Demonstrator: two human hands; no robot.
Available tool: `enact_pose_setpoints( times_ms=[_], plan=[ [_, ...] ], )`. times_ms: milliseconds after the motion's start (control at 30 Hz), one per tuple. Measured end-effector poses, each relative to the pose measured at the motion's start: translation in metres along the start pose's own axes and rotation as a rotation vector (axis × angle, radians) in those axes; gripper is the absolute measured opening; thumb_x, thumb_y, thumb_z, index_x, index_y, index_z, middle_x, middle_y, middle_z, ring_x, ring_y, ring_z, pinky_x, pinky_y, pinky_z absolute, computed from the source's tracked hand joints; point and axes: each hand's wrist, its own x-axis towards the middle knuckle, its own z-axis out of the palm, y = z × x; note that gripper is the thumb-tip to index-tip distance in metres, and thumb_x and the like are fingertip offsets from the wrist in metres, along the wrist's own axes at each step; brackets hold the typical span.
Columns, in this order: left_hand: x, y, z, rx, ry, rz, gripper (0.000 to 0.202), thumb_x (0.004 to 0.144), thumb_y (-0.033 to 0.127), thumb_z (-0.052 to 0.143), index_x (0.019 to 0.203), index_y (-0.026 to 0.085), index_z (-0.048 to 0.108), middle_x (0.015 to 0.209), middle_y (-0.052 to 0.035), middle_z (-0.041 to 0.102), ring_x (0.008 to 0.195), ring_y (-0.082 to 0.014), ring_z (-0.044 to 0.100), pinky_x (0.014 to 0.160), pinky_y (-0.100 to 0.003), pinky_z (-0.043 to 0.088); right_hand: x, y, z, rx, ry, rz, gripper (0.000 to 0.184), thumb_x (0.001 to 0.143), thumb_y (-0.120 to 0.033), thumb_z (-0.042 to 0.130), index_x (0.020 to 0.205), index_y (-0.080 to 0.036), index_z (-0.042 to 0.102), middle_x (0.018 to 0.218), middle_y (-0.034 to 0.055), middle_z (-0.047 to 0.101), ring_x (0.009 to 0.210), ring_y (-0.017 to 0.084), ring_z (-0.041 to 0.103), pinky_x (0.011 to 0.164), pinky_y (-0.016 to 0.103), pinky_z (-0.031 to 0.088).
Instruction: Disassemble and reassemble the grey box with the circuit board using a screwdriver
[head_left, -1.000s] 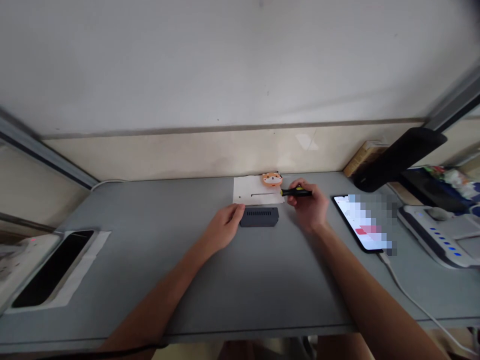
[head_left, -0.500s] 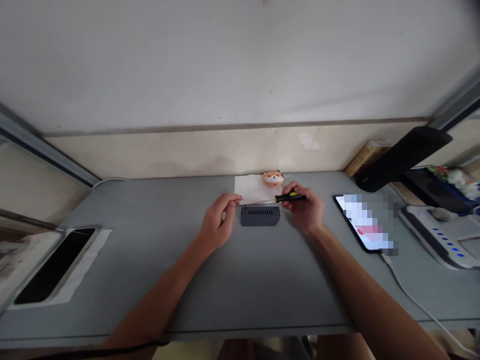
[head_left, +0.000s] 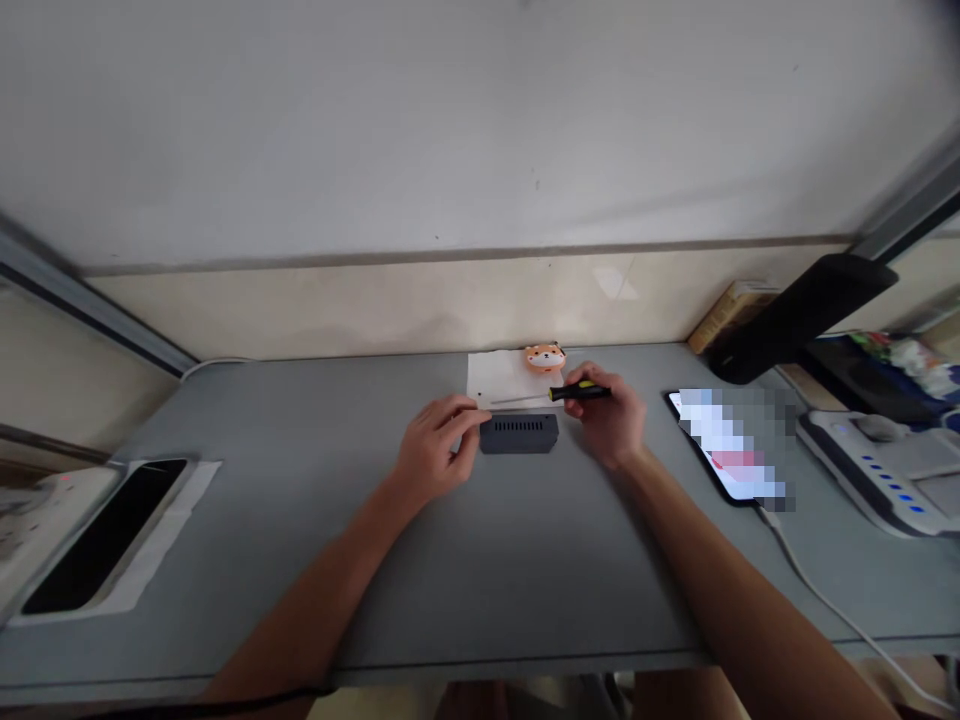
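Note:
A dark grey slotted box [head_left: 517, 436] lies on the grey desk between my hands, a row of vent slots facing up. My left hand [head_left: 439, 445] is closed on its left end, with a fingertip at the upper left corner. My right hand [head_left: 611, 415] grips a black and yellow screwdriver [head_left: 581, 391]. The thin shaft points left, above the box's far edge and over a white sheet of paper [head_left: 495, 372]. On the paper's left edge, near my left fingers, lies a tiny dark speck [head_left: 480, 394], too small to name.
An orange animal-face case [head_left: 545, 358] sits at the paper's far corner. To the right are a lit phone [head_left: 720, 450] on a cable, a white power strip [head_left: 885, 475] and a black cylinder [head_left: 806, 315]. Another phone [head_left: 109, 535] lies at far left.
My left hand has moved from the screwdriver's tip down onto the box's left end. A dark speck now shows on the paper there. The screwdriver stays in my right hand, nearly still.

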Motion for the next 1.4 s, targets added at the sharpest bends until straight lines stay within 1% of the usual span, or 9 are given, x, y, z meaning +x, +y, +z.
enact_pose_setpoints(
  times_ms=[133, 300, 400, 467, 567, 767, 1000, 1200, 1400],
  plan=[
    [0.001, 0.001, -0.002, 0.034, 0.015, 0.040, 0.026, 0.090, 0.003, 0.049, 0.096, 0.021, 0.067, 0.089, -0.0039, 0.071, 0.074, -0.0155, 0.065, 0.071, -0.029, 0.054, 0.005, 0.010, -0.002, -0.207, -0.004, -0.049, 0.036, 0.073, -0.058, 0.066, 0.073, -0.023, 0.069, 0.063, 0.0004, 0.059, 0.054, 0.013, 0.044, 0.054, 0.029, 0.034],
    [0.003, 0.004, -0.004, 0.081, 0.040, 0.055, 0.025, 0.089, 0.003, 0.050, 0.097, 0.019, 0.068, 0.094, -0.0063, 0.073, 0.074, -0.0168, 0.065, 0.072, -0.032, 0.053, 0.002, 0.016, -0.001, -0.379, -0.107, -0.018, 0.047, 0.079, -0.070, 0.063, 0.082, -0.023, 0.069, 0.072, 0.0006, 0.065, 0.062, 0.014, 0.053, 0.063, 0.029, 0.042],
    [0.003, 0.013, -0.002, 0.088, 0.036, 0.046, 0.029, 0.091, 0.006, 0.051, 0.109, 0.020, 0.068, 0.112, -0.0094, 0.075, 0.093, -0.0215, 0.071, 0.083, -0.037, 0.053, -0.002, 0.015, 0.002, -0.419, -0.161, -0.002, 0.051, 0.078, -0.074, 0.064, 0.084, -0.023, 0.068, 0.081, 0.0025, 0.068, 0.072, 0.016, 0.060, 0.064, 0.029, 0.043],
    [0.004, 0.021, 0.002, 0.059, -0.018, 0.065, 0.031, 0.093, 0.010, 0.052, 0.119, 0.021, 0.067, 0.121, -0.0096, 0.074, 0.107, -0.0233, 0.070, 0.092, -0.039, 0.051, -0.003, 0.014, 0.005, -0.430, -0.187, -0.011, 0.054, 0.075, -0.076, 0.065, 0.084, -0.023, 0.069, 0.085, 0.0030, 0.069, 0.076, 0.017, 0.062, 0.066, 0.029, 0.045],
    [0.004, 0.030, 0.007, 0.021, -0.100, 0.101, 0.033, 0.094, 0.010, 0.051, 0.121, 0.021, 0.066, 0.121, -0.0075, 0.075, 0.110, -0.0215, 0.069, 0.099, -0.039, 0.048, -0.002, 0.015, 0.005, -0.419, -0.182, -0.045, 0.058, 0.071, -0.079, 0.066, 0.082, -0.022, 0.070, 0.084, 0.0024, 0.069, 0.076, 0.017, 0.060, 0.069, 0.029, 0.047],
    [0.006, 0.024, 0.004, 0.046, -0.088, 0.068, 0.035, 0.084, 0.003, 0.050, 0.109, 0.021, 0.067, 0.110, -0.0059, 0.076, 0.098, -0.0209, 0.070, 0.090, -0.037, 0.049, 0.005, 0.017, -0.001, -0.276, -0.026, -0.009, 0.051, 0.074, -0.071, 0.066, 0.084, -0.022, 0.072, 0.065, -0.0005, 0.064, 0.055, 0.012, 0.046, 0.054, 0.026, 0.036],
    [0.008, 0.016, -0.003, 0.146, -0.022, -0.012, 0.029, 0.077, 0.003, 0.052, 0.097, 0.020, 0.065, 0.097, -0.0061, 0.075, 0.091, -0.0238, 0.067, 0.086, -0.040, 0.047, 0.011, 0.006, -0.003, 0.036, 0.128, -0.010, 0.033, 0.073, -0.054, 0.066, 0.066, -0.021, 0.064, 0.054, -0.0001, 0.055, 0.045, 0.010, 0.042, 0.042, 0.024, 0.029],
    [0.008, 0.022, -0.001, 0.160, -0.041, -0.022, 0.022, 0.088, 0.010, 0.055, 0.104, 0.019, 0.066, 0.100, -0.0071, 0.075, 0.094, -0.0240, 0.067, 0.089, -0.040, 0.046, 0.011, 0.000, -0.007, 0.148, 0.199, -0.072, 0.018, 0.067, -0.035, 0.064, 0.058, -0.020, 0.059, 0.057, -0.0008, 0.055, 0.043, 0.008, 0.043, 0.039, 0.023, 0.030],
    [0.009, 0.024, 0.001, 0.182, -0.054, -0.016, 0.020, 0.094, 0.015, 0.055, 0.109, 0.020, 0.067, 0.102, -0.0069, 0.075, 0.094, -0.0228, 0.068, 0.088, -0.039, 0.047, 0.010, -0.002, -0.006, 0.140, 0.214, -0.052, 0.015, 0.064, -0.033, 0.061, 0.057, -0.020, 0.058, 0.061, 0.0005, 0.057, 0.043, 0.007, 0.041, 0.039, 0.024, 0.028]
  ],
)
